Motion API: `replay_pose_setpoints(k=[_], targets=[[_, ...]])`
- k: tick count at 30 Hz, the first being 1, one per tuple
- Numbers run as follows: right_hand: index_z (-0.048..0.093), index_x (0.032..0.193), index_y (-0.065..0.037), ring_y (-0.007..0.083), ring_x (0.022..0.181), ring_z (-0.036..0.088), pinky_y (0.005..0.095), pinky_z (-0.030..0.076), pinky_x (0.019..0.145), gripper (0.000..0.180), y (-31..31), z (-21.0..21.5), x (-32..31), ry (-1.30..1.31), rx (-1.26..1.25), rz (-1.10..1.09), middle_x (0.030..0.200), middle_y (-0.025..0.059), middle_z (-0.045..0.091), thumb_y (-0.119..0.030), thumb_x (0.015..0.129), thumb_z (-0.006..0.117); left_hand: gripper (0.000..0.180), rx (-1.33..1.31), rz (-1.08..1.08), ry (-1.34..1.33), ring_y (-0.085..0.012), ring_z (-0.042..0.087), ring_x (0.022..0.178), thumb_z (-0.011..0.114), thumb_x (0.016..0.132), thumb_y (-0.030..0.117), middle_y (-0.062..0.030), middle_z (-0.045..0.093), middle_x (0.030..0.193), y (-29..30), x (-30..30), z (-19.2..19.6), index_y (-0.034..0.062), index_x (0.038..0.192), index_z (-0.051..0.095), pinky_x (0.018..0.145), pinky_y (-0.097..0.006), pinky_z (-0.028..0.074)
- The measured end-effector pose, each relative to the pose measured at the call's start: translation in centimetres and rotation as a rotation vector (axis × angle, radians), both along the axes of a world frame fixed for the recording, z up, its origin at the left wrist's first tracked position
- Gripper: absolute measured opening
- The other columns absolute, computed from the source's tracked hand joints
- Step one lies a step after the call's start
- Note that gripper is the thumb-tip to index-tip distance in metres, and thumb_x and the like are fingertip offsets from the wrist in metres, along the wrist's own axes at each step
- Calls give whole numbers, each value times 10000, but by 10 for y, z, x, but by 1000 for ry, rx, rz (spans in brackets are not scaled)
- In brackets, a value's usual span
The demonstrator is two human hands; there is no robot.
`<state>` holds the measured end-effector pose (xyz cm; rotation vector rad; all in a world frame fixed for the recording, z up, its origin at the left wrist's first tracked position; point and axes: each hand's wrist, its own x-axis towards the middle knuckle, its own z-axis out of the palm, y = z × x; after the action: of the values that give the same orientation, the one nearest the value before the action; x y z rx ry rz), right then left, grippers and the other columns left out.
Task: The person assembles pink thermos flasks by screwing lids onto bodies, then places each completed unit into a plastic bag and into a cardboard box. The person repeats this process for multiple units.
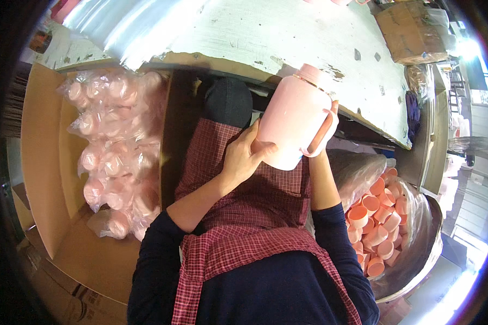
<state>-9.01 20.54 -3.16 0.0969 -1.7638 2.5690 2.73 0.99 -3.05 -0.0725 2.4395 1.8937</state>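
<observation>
Two hands grip pink jug (294, 116) centre frame: left hand (243, 157) cups base, right hand (331, 122) wraps handle side, steadying it above lap.

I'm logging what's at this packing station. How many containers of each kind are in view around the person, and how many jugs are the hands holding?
Pink jug with a handle, held by the left hand and right hand: 1
Open cardboard box with bagged pink jugs: 1
Closed cardboard box on the table: 1
Round tub of loose pink caps: 1
Total: 4
</observation>
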Motion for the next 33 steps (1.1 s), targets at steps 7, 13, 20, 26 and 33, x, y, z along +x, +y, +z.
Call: replay_pose_setpoints(k=[7,13,20,26,33], targets=[[518,1260,30,213,1043,650,364,485,1004,524,7,2,1,-93,-12,13,1151,148,661,-373,1039,266,667,24,-132,28,-298,605,1196,637,965,277,-284,505,1398,-14,0,-7,-42,1478,353,975,-360,521],[637,1098,12,167,836,649,308,553,720,378,0,2,1,100,67,-235,978,100,668,-318,1046,461,898,238,-365,-107,-328,497,1317,733,888,282,-305,403,1469,-33,-6,-7,-74,1513,195,1056,-373,474],[640,1136,35,179,923,640,332,521,843,371,-8,6,1,-19,295,-260,1041,109,672,-226,1057,388,964,194,-263,-144,-362,485,1317,650,920,462,-314,400,1449,-17,-8,-1,-83,1516,123,1071,-408,441],[542,1265,37,263,1183,517,386,389,1049,367,-17,7,4,118,532,-331,1264,162,557,-218,1052,385,912,284,-212,-145,-332,404,1370,573,956,481,-274,344,1488,-7,-12,-3,-41,1528,91,1122,-413,350],[408,1406,38,320,1349,382,418,293,1135,452,-18,17,35,181,669,-320,1442,201,411,-225,1039,414,825,391,-126,-134,-294,306,1424,478,998,474,-219,275,1542,0,-10,-9,-28,1540,110,1170,-389,254]])
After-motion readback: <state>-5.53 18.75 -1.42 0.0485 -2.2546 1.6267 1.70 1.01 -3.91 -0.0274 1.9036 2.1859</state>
